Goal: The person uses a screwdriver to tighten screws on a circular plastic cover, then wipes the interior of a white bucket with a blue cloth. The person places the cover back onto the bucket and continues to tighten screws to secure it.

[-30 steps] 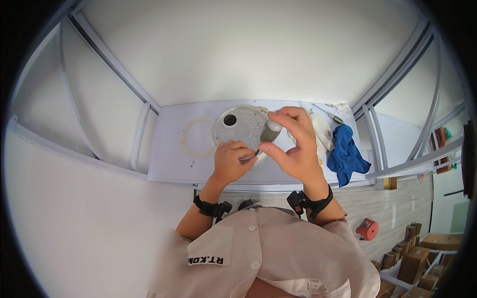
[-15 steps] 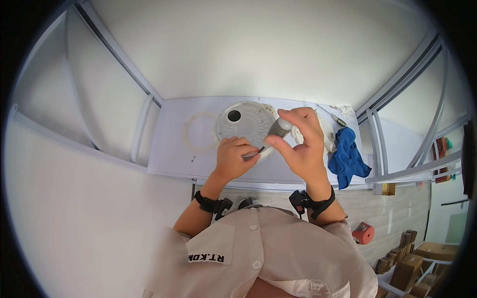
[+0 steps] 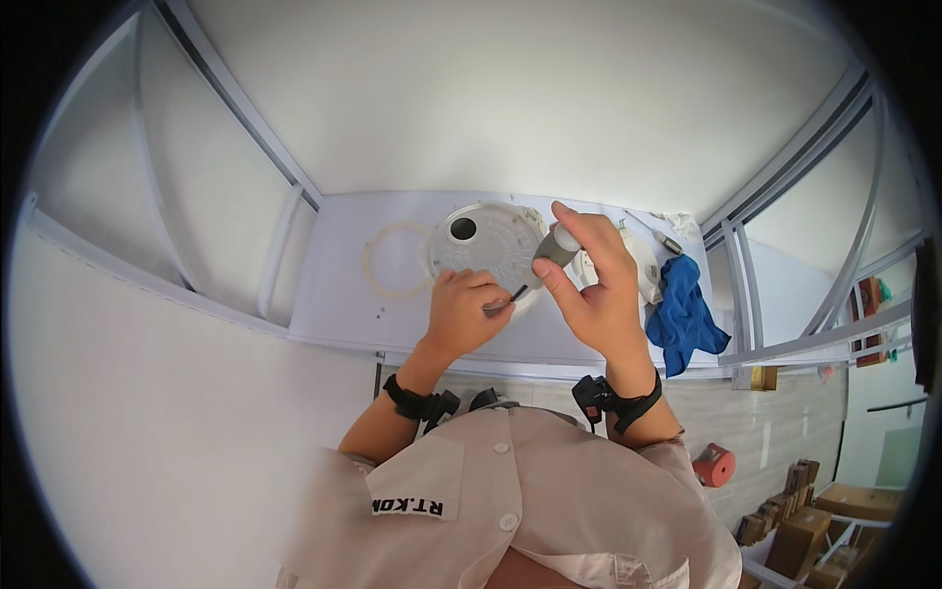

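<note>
My right hand has its thumb and fingers around the grey, pale-capped handle of a screwdriver. Its dark shaft slants down and left toward my left hand. That hand is closed, pinching a small greyish piece by the shaft's tip; my fingers hide most of it. Both hands are over the near side of a round grey plate-like part, which has a dark round hole near its far left edge. A white rounded part lies partly behind my right hand.
A thin cream ring lies left on the white table, with small dark bits nearby. At right are a blue cloth, a second screwdriver-like tool and crumpled white material. White frame posts flank the table.
My right index finger has lifted a little away from the screwdriver's handle, and the handle has shifted slightly. The left hand keeps nearly the same place and pinch.
</note>
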Demonstrator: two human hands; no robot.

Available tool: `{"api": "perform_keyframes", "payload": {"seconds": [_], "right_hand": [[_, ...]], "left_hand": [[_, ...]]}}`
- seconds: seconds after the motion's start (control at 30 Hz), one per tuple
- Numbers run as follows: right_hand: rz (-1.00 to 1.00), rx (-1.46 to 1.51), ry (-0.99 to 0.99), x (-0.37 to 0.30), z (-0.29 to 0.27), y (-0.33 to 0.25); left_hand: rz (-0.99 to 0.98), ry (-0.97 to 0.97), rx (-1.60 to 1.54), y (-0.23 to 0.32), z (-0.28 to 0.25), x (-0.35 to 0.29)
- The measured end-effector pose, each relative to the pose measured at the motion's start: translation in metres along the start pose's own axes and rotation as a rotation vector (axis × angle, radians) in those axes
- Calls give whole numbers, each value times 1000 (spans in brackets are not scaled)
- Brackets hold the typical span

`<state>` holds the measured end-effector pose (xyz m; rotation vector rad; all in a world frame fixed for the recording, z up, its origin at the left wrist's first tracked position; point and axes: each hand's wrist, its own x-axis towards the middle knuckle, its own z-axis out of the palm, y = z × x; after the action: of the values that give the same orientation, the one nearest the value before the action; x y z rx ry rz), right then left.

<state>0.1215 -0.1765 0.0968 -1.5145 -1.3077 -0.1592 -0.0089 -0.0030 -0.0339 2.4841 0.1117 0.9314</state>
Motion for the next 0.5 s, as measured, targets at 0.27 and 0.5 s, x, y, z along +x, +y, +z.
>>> {"api": "perform_keyframes", "payload": {"seconds": [0.27, 0.5], "right_hand": [[0, 171, 29, -11, 1, 3], [-17, 242, 188, -14, -4, 10]], "left_hand": [[-24, -20, -42, 5, -2, 7], [-64, -24, -77, 7, -10, 13]]}}
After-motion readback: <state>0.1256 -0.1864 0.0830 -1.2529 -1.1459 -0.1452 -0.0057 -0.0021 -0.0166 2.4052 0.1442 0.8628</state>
